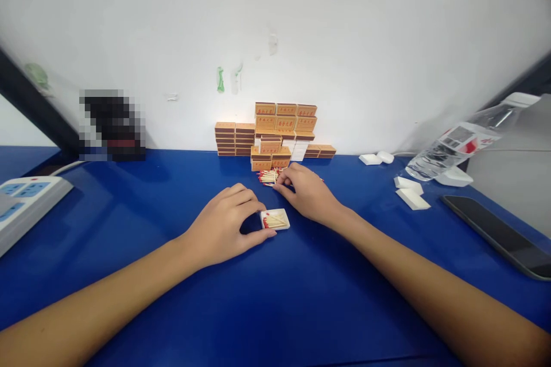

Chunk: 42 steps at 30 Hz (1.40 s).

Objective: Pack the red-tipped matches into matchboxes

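Note:
My left hand (pixel 228 223) rests on the table with thumb and fingers around a small white matchbox tray (pixel 282 227). Several red-tipped matches (pixel 275 220) lie inside the tray. Farther back, my right hand (pixel 307 192) pinches at the edge of a loose pile of matches (pixel 267 176), its fingertips on the matchsticks; how many it grips is unclear. Part of the pile is hidden behind that hand. Right behind it stand orange and brown matchboxes (pixel 285 124), stacked against the wall, with a lower stack (pixel 235 139) on the left.
To the right are white trays (pixel 412 199), a tilted clear plastic bottle (pixel 465 137) and a dark phone (pixel 495 232). A white power strip (pixel 32 200) lies at the left, with a blurred dark object (pixel 112 126) behind. The blue table (pixel 267 298) meets a white wall.

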Tool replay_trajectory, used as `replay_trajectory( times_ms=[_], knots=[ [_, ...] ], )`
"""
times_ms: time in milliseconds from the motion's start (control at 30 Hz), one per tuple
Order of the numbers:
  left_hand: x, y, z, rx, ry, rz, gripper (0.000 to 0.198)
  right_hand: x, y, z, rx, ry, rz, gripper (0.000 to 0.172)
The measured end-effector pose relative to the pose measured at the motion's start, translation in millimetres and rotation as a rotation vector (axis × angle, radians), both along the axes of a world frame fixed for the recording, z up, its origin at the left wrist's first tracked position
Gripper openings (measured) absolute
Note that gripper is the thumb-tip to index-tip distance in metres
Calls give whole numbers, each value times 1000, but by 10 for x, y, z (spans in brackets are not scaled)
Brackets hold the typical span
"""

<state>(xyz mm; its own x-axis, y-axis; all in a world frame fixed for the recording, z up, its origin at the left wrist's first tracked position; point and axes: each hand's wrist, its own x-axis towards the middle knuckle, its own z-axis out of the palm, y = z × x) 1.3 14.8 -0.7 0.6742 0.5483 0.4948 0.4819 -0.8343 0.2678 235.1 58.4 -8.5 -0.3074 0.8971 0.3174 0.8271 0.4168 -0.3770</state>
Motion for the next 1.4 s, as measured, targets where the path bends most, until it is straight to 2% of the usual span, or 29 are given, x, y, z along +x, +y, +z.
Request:
replay_trajectory(
  times_ms=[167, 400, 533, 700, 900, 1133, 1233, 1300, 1400],
  knots=[
    [-8, -4, -3, 1, -1, 5, 29, 104, -85, 88, -32, -146, 102, 16],
    [-1, 4, -10, -32, 2, 45, 31, 237, -448, 359, -165, -73, 288, 20],
    [4, -6, -8, -30, -7, 16, 29, 96, -606, 334, -162, -160, 320, 14],
    [2, -13, 4, -21, -10, -6, 28, 70, -602, 321, -143, -131, 354, 14],
    [-2, -2, -5, -22, -5, 1, 29, 224, -526, 404, -194, -90, 313, 11],
    [-1, -6, 7, -31, -10, -37, 28, 135, -557, 328, -265, -22, 345, 10],
    [0, -7, 7, -38, -2, -41, 28, 122, -517, 303, -241, 19, 326, 11],
    [-2, -6, 2, -32, 3, -31, 29, 151, -458, 291, -156, 41, 246, 12],
    [-5, -6, -4, -29, 3, -20, 30, 260, -335, 266, -1, 27, 18, 13]
  ],
)
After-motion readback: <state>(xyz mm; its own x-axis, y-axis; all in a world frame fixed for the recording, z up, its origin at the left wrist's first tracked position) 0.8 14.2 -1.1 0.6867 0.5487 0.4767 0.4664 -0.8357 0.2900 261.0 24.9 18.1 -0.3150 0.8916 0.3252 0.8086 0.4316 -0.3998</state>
